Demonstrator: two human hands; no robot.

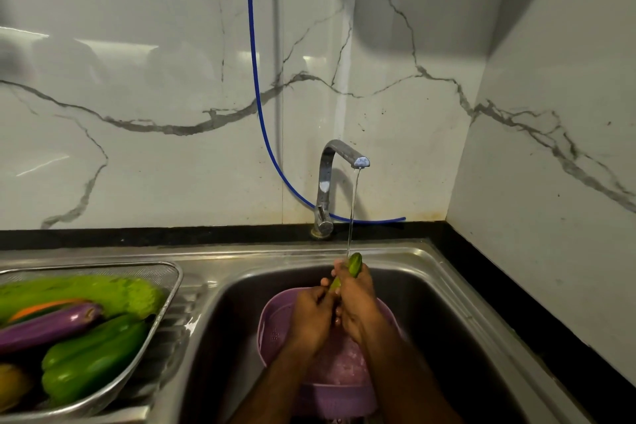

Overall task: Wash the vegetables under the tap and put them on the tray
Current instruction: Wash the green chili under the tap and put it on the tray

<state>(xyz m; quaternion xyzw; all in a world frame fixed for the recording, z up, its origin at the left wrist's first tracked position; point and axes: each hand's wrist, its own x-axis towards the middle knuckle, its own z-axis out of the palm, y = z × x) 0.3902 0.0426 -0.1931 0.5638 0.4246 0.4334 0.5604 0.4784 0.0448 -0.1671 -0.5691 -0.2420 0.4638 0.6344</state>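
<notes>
Both hands, left hand (311,315) and right hand (356,299), clasped a green vegetable, probably a cucumber (354,264); its far tip stood beyond the curled fingers, under the tap (339,162) stream.

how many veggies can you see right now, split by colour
Green: 3, the cucumber gripped in both hands under the tap, the bell pepper, the long gourd
Purple: 1, the eggplant
Orange: 1, a partly hidden piece
Yellow: 1, at the frame edge
Total: 6
</notes>
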